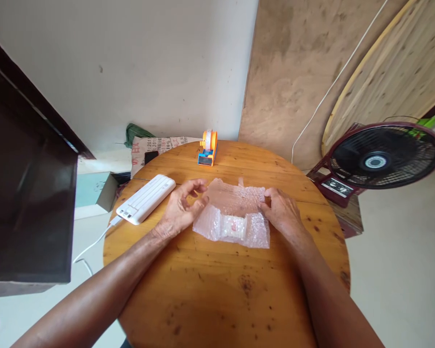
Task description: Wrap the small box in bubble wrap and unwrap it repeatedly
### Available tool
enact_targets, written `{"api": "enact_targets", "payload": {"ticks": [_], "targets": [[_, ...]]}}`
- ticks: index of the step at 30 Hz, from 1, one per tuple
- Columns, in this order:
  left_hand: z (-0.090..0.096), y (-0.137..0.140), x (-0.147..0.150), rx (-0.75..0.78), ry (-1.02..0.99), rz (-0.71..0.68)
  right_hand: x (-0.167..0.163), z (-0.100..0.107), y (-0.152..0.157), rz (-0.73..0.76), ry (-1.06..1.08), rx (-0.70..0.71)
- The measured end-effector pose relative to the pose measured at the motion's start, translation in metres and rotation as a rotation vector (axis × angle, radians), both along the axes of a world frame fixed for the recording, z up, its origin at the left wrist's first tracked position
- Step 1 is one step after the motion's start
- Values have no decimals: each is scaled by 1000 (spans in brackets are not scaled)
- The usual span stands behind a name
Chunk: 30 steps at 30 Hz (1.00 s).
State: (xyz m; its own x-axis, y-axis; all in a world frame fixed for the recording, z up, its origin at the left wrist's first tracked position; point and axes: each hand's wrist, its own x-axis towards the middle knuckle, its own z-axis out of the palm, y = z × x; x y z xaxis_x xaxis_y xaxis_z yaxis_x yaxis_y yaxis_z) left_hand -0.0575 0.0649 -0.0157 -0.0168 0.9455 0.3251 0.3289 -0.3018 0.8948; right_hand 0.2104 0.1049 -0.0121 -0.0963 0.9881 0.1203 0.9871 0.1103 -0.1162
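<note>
A sheet of clear bubble wrap (255, 232) lies on the wooden table, its near part folded over a small white packet (233, 226) with a reddish mark. The packet shows through the plastic; what it contains I cannot make out. At the wrap's left edge is my left hand (183, 205), its fingers curved and thumb apart, nothing visible between them. My right hand (281, 208) pinches the wrap's upper right edge between thumb and fingers. A small piece of clear tape (240, 181) seems to stick up at the far edge.
An orange and blue tape dispenser (208, 149) stands near the far rim of the round table (217, 290). Left of my left hand lies a white power bank (146, 199) with a white cable (97, 241). A dark red fan (375, 157) stands beyond the table's right side.
</note>
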Motion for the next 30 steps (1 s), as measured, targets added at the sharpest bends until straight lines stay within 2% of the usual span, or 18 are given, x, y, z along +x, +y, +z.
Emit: {"api": "enact_targets", "payload": {"ticks": [4,8,12,15,17,19,24,30], "targets": [[9,-9,3,-83,58,-234,2,-2,2,-23,19,15],[12,-13,4,-208,86,-389,3,-5,2,-29,26,20],[13,-14,-5,-303,-11,-533,2,-5,1,-36,28,6],[17,-16,-16,-407,-136,-812,2,-4,1,-32,33,9],[21,-17,-20,-514,-126,-1038,3,-3,1,-34,33,11],[23,-19,-19,-565,-55,-1182,3,-3,2,-35,31,9],[18,-24,-2,-413,245,-1317,5,-5,4,-46,20,14],[12,-33,10,-351,229,-1397,0,-18,8,-80,-74,73]]}}
